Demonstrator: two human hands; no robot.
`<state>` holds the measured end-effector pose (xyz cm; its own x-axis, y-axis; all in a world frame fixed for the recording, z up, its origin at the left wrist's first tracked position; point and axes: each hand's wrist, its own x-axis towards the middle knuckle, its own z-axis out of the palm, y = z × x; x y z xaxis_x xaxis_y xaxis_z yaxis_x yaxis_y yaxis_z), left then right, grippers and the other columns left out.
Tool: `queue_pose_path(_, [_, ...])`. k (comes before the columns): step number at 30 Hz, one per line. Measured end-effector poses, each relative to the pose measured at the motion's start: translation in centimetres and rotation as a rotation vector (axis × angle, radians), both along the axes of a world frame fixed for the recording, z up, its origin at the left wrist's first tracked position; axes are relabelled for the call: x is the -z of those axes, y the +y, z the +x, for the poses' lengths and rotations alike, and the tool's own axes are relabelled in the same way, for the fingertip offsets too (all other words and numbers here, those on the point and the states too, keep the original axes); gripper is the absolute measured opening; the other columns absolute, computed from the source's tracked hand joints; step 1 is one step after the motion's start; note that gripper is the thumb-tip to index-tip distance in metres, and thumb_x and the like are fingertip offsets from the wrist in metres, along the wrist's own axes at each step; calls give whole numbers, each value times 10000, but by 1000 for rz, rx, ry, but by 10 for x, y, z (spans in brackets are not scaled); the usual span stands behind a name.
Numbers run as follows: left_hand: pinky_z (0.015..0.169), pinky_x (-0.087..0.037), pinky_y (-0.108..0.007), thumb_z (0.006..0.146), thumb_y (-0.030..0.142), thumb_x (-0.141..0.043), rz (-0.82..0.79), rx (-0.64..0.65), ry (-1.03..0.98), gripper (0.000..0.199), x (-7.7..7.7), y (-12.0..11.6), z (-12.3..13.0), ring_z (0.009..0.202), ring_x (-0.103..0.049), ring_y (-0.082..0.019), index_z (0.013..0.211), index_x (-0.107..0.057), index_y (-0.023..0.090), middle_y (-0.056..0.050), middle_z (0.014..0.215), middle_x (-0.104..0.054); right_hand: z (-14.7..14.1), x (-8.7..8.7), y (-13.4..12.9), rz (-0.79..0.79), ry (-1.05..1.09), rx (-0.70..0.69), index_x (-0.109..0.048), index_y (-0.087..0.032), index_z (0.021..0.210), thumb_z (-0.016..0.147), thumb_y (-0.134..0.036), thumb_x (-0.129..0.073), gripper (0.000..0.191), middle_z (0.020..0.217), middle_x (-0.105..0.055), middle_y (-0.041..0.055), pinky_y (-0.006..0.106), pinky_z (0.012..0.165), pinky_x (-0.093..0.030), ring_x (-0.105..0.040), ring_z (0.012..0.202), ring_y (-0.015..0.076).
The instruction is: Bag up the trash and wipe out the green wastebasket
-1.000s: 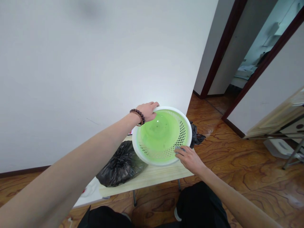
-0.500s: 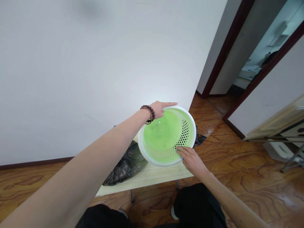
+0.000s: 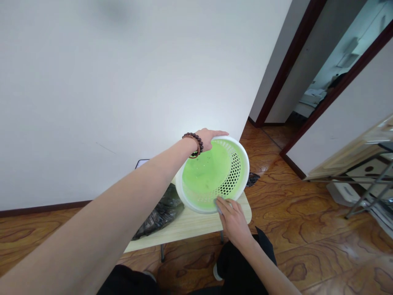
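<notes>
A round green plastic colander (image 3: 208,166) with a white rim and a perforated side is held tilted over a small wooden-topped table (image 3: 196,224). My left hand (image 3: 207,138), with beaded bracelets at the wrist, grips the far rim, index finger stretched along it. At the near rim, my right hand (image 3: 231,215) presses its closed fingers round a small grey piece (image 3: 216,201) that looks like cloth, mostly hidden by the fingers. A black plastic bag (image 3: 162,212) lies on the table, left of the colander, partly covered by my left forearm.
A white wall (image 3: 123,90) rises behind the table. A phone-like object (image 3: 141,162) shows past my left forearm. More black plastic (image 3: 253,179) sticks out right of the colander. Farther right are a doorway (image 3: 285,82), a white box (image 3: 340,192) and a metal-legged stand (image 3: 373,186).
My right hand has slid left along the near rim with the grey piece. My left hand keeps its hold on the far rim. The view has shifted slightly.
</notes>
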<state>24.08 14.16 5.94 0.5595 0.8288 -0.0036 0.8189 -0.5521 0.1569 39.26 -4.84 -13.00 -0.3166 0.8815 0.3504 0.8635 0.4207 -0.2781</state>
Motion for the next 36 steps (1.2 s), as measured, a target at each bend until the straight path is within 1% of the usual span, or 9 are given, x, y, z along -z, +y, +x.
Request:
queue_pose_path(3, [599,-435,-291,691,108,-430,-1,-13,2,723,2,3,2,680,-571,-173,1337,-234,367,-83,1031,-605,13,5,6,39,-14,163,-460,-197,1234,823,-125,-411,421,1292,-439,67,445,890,-353,-402,1068,250])
queue_pose_path(5, [590,-434,-290,694,110,-429,-2,-18,4,720,2,4,3,661,-569,-171,1344,-229,346,-92,1019,-607,9,8,6,31,23,202,-476,-189,1218,829,-122,-396,403,1295,-432,70,434,882,-358,-405,1055,248])
queue_pose_path(9, [623,-433,-293,708,121,-416,20,-3,-3,694,2,3,0,704,-571,-179,1341,-241,346,-84,1037,-607,-21,7,-1,-11,121,89,-484,-197,1206,847,-131,-376,381,1244,-475,66,389,875,-377,-436,1022,211])
queue_pose_path(12, [607,-432,-279,707,119,-415,27,-16,10,688,0,-2,-3,697,-571,-173,1334,-255,352,-75,1002,-620,-26,4,-1,-17,104,1,-495,-220,1192,850,-141,-382,369,1213,-504,55,380,858,-384,-449,1006,201])
queue_pose_path(18, [633,-433,-298,692,88,-427,56,-25,5,710,-3,-8,-2,732,-577,-192,1333,-263,344,-68,956,-633,-9,2,10,21,19,226,-557,-177,1112,807,-78,-393,361,1179,-528,98,424,823,-376,-444,981,248])
queue_pose_path(24, [574,-423,-276,715,89,-400,70,-31,16,685,-3,-9,-3,676,-574,-177,1329,-264,359,-67,900,-635,-38,-2,-2,-58,180,34,-520,-185,1156,836,-95,-355,372,1180,-517,65,350,857,-382,-455,996,193])
queue_pose_path(30, [652,-428,-297,710,89,-388,90,-14,5,696,-2,-10,-7,771,-580,-192,1339,-246,350,-67,986,-624,-22,0,0,-26,165,195,-548,-177,1121,795,-55,-379,387,1179,-519,83,400,848,-367,-442,1000,229])
queue_pose_path(34, [652,-427,-303,719,100,-388,60,-27,4,690,-1,-10,-9,769,-578,-193,1343,-231,351,-60,1006,-623,-26,-4,-3,-72,224,32,-536,-196,1139,828,-89,-359,373,1172,-522,58,366,850,-382,-450,992,202])
queue_pose_path(36, [624,-425,-293,726,108,-385,60,-34,10,680,-1,-9,-9,740,-577,-189,1343,-231,350,-62,985,-629,-24,-4,-3,-76,208,33,-536,-202,1144,820,-84,-367,384,1178,-522,52,379,846,-378,-442,990,216])
